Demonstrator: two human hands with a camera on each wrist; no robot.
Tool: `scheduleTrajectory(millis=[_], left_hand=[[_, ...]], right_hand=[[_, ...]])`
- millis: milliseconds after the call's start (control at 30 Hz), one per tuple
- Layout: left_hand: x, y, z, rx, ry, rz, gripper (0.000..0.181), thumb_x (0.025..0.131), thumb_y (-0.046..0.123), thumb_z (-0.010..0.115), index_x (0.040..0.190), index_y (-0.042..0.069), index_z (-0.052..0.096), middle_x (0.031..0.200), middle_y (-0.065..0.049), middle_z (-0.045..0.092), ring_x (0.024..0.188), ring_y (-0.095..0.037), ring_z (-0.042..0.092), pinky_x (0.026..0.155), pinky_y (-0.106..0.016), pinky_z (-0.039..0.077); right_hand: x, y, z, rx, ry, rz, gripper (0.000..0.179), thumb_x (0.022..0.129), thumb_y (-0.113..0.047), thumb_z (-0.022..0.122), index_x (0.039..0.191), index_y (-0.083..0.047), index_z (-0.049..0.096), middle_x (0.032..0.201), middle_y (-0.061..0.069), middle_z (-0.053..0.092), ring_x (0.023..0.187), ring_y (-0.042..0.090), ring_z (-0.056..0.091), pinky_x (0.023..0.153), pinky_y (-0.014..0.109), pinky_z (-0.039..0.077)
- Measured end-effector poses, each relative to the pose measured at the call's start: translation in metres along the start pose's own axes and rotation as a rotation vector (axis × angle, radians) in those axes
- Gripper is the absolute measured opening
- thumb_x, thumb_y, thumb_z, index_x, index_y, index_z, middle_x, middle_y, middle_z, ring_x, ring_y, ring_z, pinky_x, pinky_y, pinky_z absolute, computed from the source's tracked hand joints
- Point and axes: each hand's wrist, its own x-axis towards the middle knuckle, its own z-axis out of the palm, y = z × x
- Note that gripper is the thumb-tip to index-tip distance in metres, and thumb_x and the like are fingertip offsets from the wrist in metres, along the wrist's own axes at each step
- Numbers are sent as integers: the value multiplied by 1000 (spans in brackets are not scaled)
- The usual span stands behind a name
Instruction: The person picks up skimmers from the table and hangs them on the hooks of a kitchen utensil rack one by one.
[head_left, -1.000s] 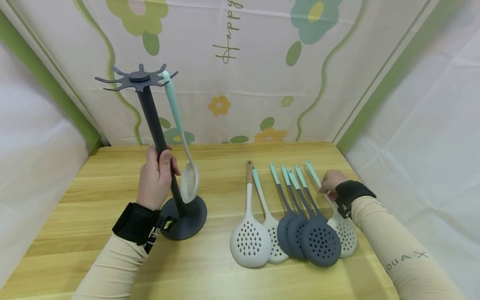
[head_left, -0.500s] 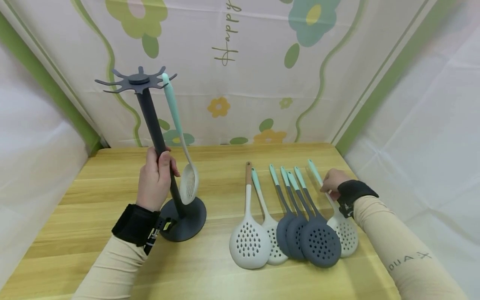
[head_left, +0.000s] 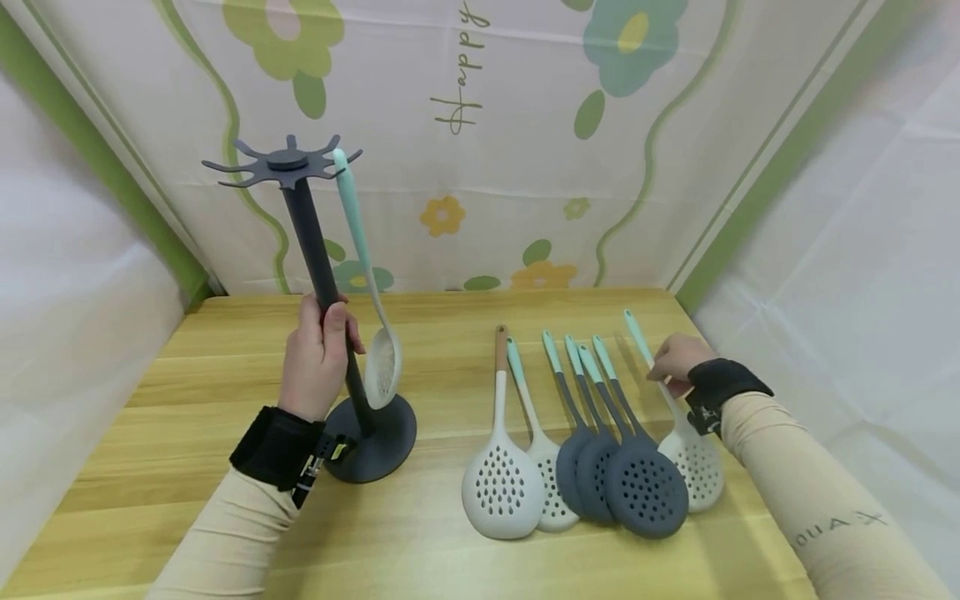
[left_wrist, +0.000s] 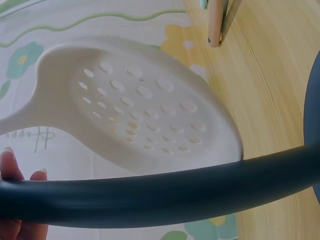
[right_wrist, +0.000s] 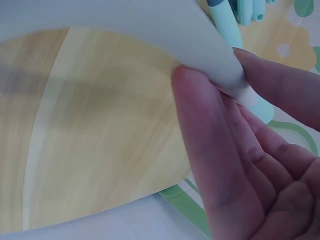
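My left hand [head_left: 315,358] grips the pole of a dark grey utensil stand [head_left: 311,233], which has a round base and a ring of hooks on top. From one hook hangs a white slotted spoon [head_left: 384,367] with a mint handle, also large in the left wrist view. At the right, my right hand [head_left: 677,360] pinches the shaft of a white skimmer [head_left: 697,471] with a mint handle. Thumb and fingers [right_wrist: 200,110] meet the shaft in the right wrist view. Its handle end is raised off the table; whether its perforated head touches the table I cannot tell.
A white skimmer [head_left: 502,492] with a brown handle lies over a white slotted turner [head_left: 552,492]. Several dark grey utensils with mint handles overlap beside them, a skimmer [head_left: 647,492] on top. The wooden table [head_left: 187,400] ends at a flowered cloth backdrop [head_left: 510,150].
My right hand has shifted a little to the right, and the skimmer's handle end has risen and moved right with it. The left hand keeps its hold on the stand.
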Motion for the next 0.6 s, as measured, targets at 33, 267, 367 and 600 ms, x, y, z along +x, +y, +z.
scheduleTrajectory(millis=[33, 267, 367, 600], left_hand=[[0, 0, 0, 4, 2, 1, 31, 108, 25, 36, 118, -3, 46, 78, -11, 56, 62, -6, 58, 63, -17, 48], [0, -1, -1, 22, 11, 10, 32, 108, 26, 36, 117, -3, 46, 77, -13, 57, 61, -7, 58, 62, -17, 47], [0, -1, -1, 16, 8, 3, 31, 108, 25, 37, 118, -3, 46, 78, -13, 57, 61, -6, 58, 62, -18, 46], [1, -2, 1, 7, 10, 4, 32, 108, 26, 38, 117, -3, 46, 78, -14, 57, 60, -1, 56, 62, -18, 46]], right_hand=[[-1, -1, -1, 5, 2, -5, 23, 81, -11, 73, 94, 8, 68, 72, 8, 67, 53, 12, 65, 54, 30, 59], [-12, -13, -7, 31, 25, -42, 36, 82, -7, 71, 105, 18, 60, 76, 14, 66, 52, 12, 65, 54, 31, 59], [-13, -14, -9, 34, 37, -42, 38, 83, -7, 70, 108, 20, 58, 76, 15, 66, 52, 13, 65, 54, 31, 59], [-13, -13, -13, 29, 67, -36, 44, 83, -7, 71, 113, 20, 55, 81, 19, 67, 53, 14, 65, 54, 32, 59]])
